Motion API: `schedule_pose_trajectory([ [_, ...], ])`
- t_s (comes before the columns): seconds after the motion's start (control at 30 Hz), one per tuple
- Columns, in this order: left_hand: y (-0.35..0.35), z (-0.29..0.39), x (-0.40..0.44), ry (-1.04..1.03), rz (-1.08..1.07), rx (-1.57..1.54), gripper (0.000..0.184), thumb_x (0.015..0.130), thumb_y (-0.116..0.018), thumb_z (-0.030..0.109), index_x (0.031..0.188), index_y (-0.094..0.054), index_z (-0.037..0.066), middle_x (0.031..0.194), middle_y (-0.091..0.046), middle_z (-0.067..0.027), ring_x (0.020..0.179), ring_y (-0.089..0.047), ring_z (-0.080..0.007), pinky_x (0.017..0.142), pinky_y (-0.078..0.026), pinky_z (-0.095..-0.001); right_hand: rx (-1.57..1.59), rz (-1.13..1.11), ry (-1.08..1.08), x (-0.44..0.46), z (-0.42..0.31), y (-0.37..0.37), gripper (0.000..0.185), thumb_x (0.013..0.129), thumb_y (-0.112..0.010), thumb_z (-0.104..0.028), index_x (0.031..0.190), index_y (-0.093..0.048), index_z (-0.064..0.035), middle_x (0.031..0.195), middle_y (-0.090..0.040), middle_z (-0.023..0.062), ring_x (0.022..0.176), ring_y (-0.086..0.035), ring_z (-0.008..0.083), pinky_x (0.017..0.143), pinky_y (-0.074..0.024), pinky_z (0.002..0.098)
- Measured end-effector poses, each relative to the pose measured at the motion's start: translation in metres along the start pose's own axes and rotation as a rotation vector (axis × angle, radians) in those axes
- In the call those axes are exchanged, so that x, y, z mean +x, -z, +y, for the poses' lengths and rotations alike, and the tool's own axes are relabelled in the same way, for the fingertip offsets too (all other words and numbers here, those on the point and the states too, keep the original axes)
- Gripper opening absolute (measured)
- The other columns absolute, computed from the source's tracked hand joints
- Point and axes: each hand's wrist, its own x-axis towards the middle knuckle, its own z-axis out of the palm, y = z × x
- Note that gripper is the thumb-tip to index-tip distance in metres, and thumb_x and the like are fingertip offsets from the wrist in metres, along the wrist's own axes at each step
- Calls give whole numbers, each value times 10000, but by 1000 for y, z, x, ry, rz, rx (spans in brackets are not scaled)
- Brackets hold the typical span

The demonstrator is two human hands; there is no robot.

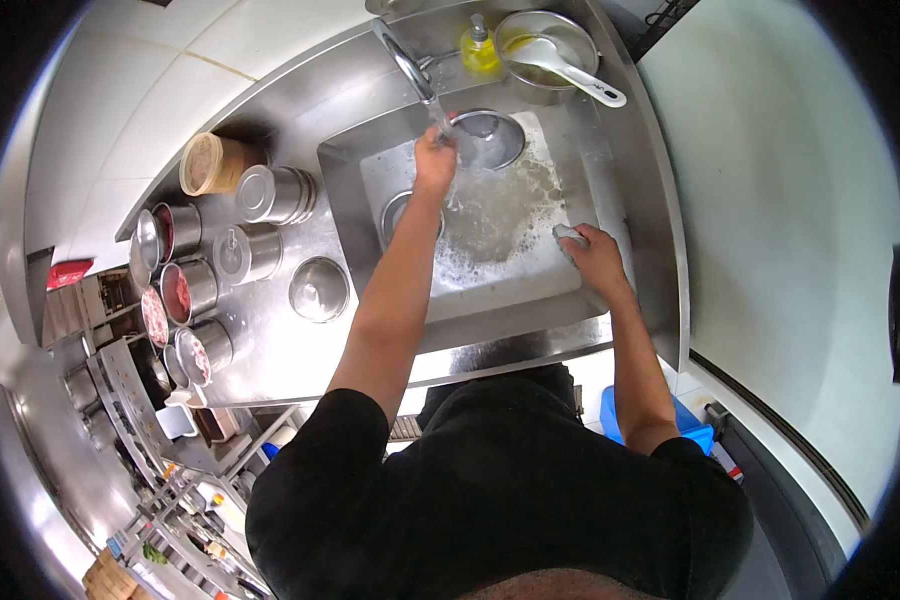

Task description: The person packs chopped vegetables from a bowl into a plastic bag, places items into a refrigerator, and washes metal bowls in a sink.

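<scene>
So I'm at the sink [500, 315] with both hands busy. My left hand [436, 160] is up by the tap [406, 62], fingers closed around the left edge of a round steel piece [500, 145]. That piece sits near the back of the basin, tilted, with the stream [437, 112] coming down right on my fingers and its edge.

My right hand [598, 258] is over on the right side of the basin, fingers curled round a small grey wad [570, 236]. Might be a scrubber, might be a cloth, it's honestly too small to tell from up here. The two hands are well apart, with sudsy, cloudy water [500, 215] between them.

Another round metal item [398, 215] is in the basin too, partly hidden by my left forearm. Behind the basin there's a pump bottle [481, 52] with yellow liquid, just beside a pot [545, 92] with a white ladle [585, 84] lying across it. On the counter [280, 350] to my left: a shiny round bowl [319, 290], plus a bunch of steel tins [248, 253].
</scene>
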Motion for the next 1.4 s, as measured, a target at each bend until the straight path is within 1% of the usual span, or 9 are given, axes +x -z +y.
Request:
schedule_pose_trajectory([
  [0.27, 3, 63, -9, -590, -92, 598, 489, 750, -536, -93, 1215, -619, 34, 1172, -665, -182, 1095, -630, -375, 964, -500, -425, 52, -23, 74, 18, -19, -11, 389, 901, -700, -353, 1101, -687, -19, 1046, -712, 190, 970, -680, 363, 843, -520, 408],
  [0.37, 16, 45, -12, -306, 151, 510, 340, 869, -562, 2, 1204, -615, 17, 1146, -672, -190, 1031, -659, -355, 928, -519, -419, 41, -101, 38, 23, -26, -14, 413, 901, -697, -357, 1116, -682, -5, 1054, -707, 205, 986, -677, 371, 856, -517, 410],
  [0.5, 27, 43, -24, 609, 250, -118, 320, 1033, -531, 262, 1155, -639, -13, 966, -719, -157, 851, -681, -257, 788, -527, -381, -57, -91, 87, 17, -27, -18, 440, 901, -691, -357, 1136, -668, 14, 1052, -701, 228, 999, -676, 381, 864, -516, 419],
  [0.6, 32, 5, -40, 441, 138, -133, 311, 1021, -555, 233, 1201, -626, -11, 973, -723, -140, 853, -681, -240, 792, -531, -358, -82, -98, 101, 17, -24, -16, 436, 899, -688, -358, 1132, -666, 10, 1054, -697, 235, 1003, -673, 389, 864, -514, 428],
  [0.7, 34, 11, -62, -275, -8, 275, 526, 861, -514, -99, 1348, -569, 89, 1214, -644, -177, 1107, -642, -329, 980, -512, -379, -123, -75, 121, 14, -19, -15, 418, 897, -688, -363, 1107, -670, -1, 1045, -692, 233, 987, -668, 398, 850, -509, 439],
  [0.87, 69, 72, -117, -406, -137, 456, 818, 659, -496, -213, 1393, -535, 145, 1432, -504, -147, 1281, -518, -376, 1076, -465, -417, -178, -139, 176, 17, -32, -11, 400, 903, -675, -374, 1072, -670, -12, 1016, -686, 227, 949, -660, 405, 814, -497, 451],
  [1.03, 188, 91, -192, -394, 269, 854, 883, 601, -568, -222, 1390, -552, 172, 1450, -486, -147, 1295, -497, -388, 1075, -456, -449, -161, -79, 279, 20, -15, -13, 414, 908, -666, -387, 1092, -661, -16, 1033, -681, 220, 956, -655, 402, 815, -497, 452],
  [1.27, 276, 52, -272, -84, 109, 1356, 818, 782, -733, 95, 1516, -382, 178, 1528, -362, -162, 1448, -301, -361, 1178, -209, -596, -193, -88, 208, 26, -18, -22, 420, 908, -677, -385, 1126, -655, -27, 1066, -683, 205, 980, -658, 393, 841, -503, 450],
  [1.4, 242, 45, -259, -283, 159, 1231, 734, 810, -752, 196, 1476, -446, 157, 1530, -380, -145, 1475, -269, -347, 1196, -195, -573, -155, -55, 213, 34, -5, -35, 405, 907, -684, -360, 1123, -654, -19, 1053, -677, 199, 983, -653, 384, 845, -501, 451],
])
